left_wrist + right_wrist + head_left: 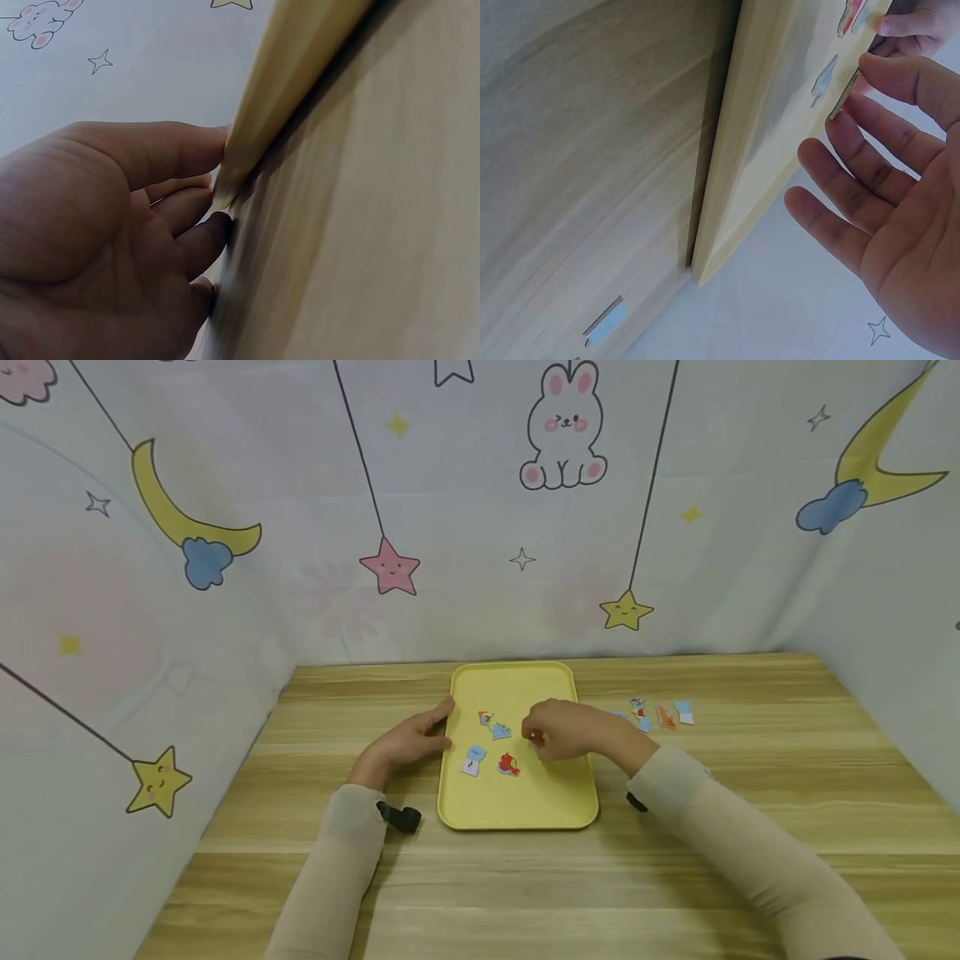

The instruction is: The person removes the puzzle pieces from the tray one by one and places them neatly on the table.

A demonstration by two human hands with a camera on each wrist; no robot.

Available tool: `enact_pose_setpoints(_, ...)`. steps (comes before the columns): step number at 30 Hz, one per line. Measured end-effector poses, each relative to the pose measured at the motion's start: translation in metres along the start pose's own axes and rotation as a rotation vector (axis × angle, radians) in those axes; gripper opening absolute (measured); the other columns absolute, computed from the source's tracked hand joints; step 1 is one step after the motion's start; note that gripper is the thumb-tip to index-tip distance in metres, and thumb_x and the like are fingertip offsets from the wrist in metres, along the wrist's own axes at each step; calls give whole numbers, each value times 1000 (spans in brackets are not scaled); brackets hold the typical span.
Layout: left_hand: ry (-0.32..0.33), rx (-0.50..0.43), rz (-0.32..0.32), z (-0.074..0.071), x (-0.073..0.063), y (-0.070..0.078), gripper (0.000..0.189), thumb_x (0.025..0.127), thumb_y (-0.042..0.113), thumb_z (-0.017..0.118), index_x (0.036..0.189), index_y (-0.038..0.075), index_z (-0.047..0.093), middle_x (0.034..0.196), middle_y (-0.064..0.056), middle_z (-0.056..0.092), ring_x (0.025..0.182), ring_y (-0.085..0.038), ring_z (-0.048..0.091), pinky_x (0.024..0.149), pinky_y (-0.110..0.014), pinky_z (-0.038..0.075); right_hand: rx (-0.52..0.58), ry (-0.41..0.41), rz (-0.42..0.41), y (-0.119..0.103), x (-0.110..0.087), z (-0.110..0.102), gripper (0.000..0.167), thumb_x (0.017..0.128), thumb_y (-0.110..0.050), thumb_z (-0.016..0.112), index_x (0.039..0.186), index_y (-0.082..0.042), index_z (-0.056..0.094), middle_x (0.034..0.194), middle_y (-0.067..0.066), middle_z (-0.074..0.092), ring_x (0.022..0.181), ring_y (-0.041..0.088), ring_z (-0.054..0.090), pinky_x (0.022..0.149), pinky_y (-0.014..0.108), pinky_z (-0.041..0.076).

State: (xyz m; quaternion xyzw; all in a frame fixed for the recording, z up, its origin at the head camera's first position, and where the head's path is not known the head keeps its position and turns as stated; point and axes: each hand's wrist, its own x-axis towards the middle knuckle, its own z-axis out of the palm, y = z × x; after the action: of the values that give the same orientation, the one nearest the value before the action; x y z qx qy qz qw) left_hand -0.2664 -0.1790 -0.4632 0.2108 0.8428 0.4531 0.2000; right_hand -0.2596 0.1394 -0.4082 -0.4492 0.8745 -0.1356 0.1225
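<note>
My right hand (pixel 566 729) is over the right half of the yellow tray (pixel 517 806), pinching a thin puzzle piece (pixel 845 95) between thumb and fingertips. The piece appears edge-on in the right wrist view, its picture mostly hidden. My left hand (pixel 405 743) rests against the tray's left side, thumb and fingertips touching the rim, as the left wrist view shows. On the tray lie a red-printed piece (pixel 507 765), a blue and white piece (pixel 473 761) and, further back, a light-blue piece (pixel 501 732) beside a small orange-tipped one (pixel 484 718).
Several more picture pieces lie on the wooden table (pixel 495 893) right of the tray, among them an orange one (pixel 665 717) and a blue and white one (pixel 684 712). A printed cloth (pixel 480 510) hangs behind the table's back edge.
</note>
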Motion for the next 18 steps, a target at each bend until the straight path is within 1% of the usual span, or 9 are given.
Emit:
enact_pose_setpoints(4, -8, -30, 9, 1, 1, -1, 77, 105, 4, 61, 166, -3, 14, 176, -16, 4, 162, -32, 1, 130, -50, 9, 6, 12, -4, 4, -5, -1, 9, 93, 1, 68, 97, -2, 75, 86, 2, 64, 79, 15, 51, 75, 33, 48)
enact_pose_setpoints(7, -14, -30, 10, 2, 1, -1, 77, 106, 4, 61, 166, -3, 14, 176, -17, 4, 162, -33, 1, 130, -50, 9, -1, 20, -1, 9, -9, -1, 9, 93, 0, 67, 98, -2, 75, 87, 2, 65, 80, 14, 52, 76, 33, 49)
enact_pose_setpoints(11, 2, -18, 0, 1, 2, -1, 77, 105, 4, 61, 167, -1, 15, 176, -15, 5, 162, -31, 2, 130, -50, 9, -10, 42, 10, 14, -16, -6, 11, 92, -1, 67, 100, -2, 76, 90, 2, 66, 82, 14, 55, 77, 34, 51)
enact_pose_setpoints(14, 10, -17, -5, 0, 2, -1, 77, 105, 4, 61, 167, -1, 16, 176, -14, 6, 162, -30, 2, 130, -49, 9, -18, 53, 16, 19, -21, -10, 9, 92, -1, 67, 97, -4, 75, 87, 0, 65, 80, 15, 53, 74, 34, 49)
enact_pose_setpoints(18, 5, -25, -7, 0, 2, 0, 77, 105, 4, 61, 167, -1, 15, 176, -14, 5, 162, -31, 2, 130, -49, 9, -10, 61, 30, 25, -29, -15, 7, 93, -1, 67, 94, -4, 73, 85, -1, 63, 79, 17, 53, 74, 35, 47)
